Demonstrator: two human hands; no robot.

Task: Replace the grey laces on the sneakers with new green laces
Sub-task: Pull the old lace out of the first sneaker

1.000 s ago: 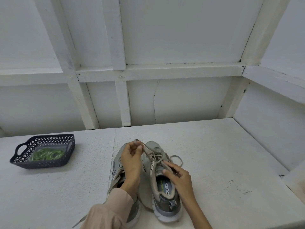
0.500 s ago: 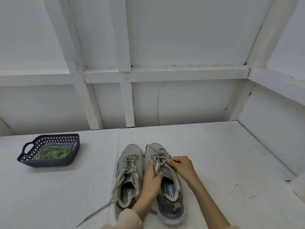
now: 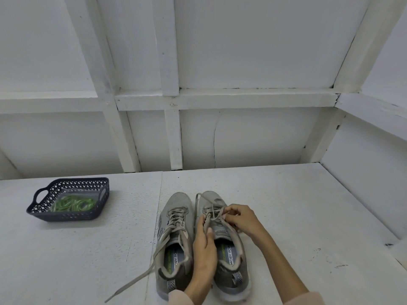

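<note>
Two grey sneakers stand side by side on the white table, toes pointing away from me. The left sneaker (image 3: 174, 236) has its grey lace untied, one end trailing toward the front left (image 3: 132, 282). My left hand (image 3: 203, 249) grips the inner side of the right sneaker (image 3: 229, 260) near the eyelets. My right hand (image 3: 240, 217) pinches the right sneaker's grey lace (image 3: 212, 213) over the tongue. Green laces (image 3: 73, 204) lie in a dark basket at the left.
The dark perforated basket (image 3: 66, 215) with handles sits at the table's left. White framed walls close in the back and the right side. A seam runs down the tabletop (image 3: 154, 216) just left of the shoes.
My left hand came down from holding a lace above the toes and now grips the right sneaker's side. My right hand moved up from the tongue and pinches the lace.
</note>
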